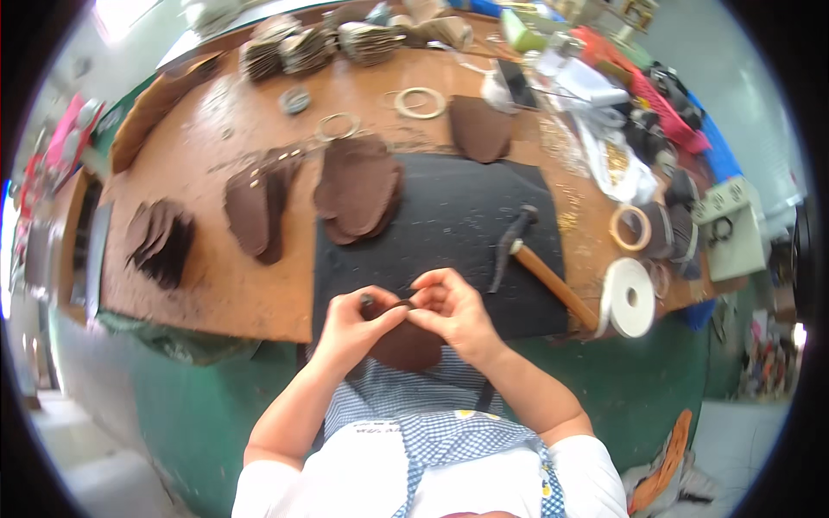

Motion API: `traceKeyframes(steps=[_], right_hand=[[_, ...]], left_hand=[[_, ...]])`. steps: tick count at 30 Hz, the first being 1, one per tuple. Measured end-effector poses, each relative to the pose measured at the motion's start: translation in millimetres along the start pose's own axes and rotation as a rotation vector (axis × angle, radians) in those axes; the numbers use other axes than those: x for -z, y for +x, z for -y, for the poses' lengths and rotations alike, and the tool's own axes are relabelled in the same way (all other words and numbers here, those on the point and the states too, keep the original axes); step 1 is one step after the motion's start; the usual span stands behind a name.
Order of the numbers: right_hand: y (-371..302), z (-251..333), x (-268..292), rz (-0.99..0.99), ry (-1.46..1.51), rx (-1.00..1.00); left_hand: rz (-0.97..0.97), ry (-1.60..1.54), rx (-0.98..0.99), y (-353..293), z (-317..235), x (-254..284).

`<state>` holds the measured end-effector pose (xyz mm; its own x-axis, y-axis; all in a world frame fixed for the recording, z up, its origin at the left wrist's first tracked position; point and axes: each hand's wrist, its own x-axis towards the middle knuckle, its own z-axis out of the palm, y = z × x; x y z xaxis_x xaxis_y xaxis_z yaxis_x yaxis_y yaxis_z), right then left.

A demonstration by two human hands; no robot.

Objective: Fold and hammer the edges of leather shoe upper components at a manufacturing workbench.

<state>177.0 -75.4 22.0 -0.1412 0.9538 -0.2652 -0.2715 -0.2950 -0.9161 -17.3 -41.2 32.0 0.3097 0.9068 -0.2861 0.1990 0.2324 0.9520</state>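
Note:
At the near edge of the table, my left hand and my right hand are closed on a dark brown leather piece. The fingers of both hands pinch its upper edge, and its rounded lower part hangs in front of my checked apron. A small dark object shows by the fingers of my left hand, too blurred to name. Beyond my hands lies a black mat, on which a hammer with a wooden handle rests to the right. A stack of brown leather pieces lies across the mat's left edge.
More brown leather pieces and a fanned stack lie to the left. A single piece sits at the mat's far edge. At right are a white roll, a tape roll and a grey-green box. Bundles line the back.

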Motion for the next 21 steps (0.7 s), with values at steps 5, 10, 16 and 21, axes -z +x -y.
traceKeyframes(steps=[5, 10, 16, 21], right_hand=[[-2.3, -9.4, -0.1, 0.006, -0.106, 0.078], [-9.9, 6.6, 2.9, 0.018, -0.185, 0.141], [-5.6, 46.2, 29.3, 0.130, -0.372, 0.200], [48.9, 90.9, 157.3, -0.629, -0.658, 0.426]], left_hand=[[-0.040, 0.104, -0.116, -1.5, -0.3, -1.9], [0.080, -0.111, 0.047, 3.4, -4.0, -3.7], [-0.036, 0.116, -0.251, 8.6, -21.0, -5.1], [-0.458, 0.665, -1.084, 15.0, -61.4, 30.2]])
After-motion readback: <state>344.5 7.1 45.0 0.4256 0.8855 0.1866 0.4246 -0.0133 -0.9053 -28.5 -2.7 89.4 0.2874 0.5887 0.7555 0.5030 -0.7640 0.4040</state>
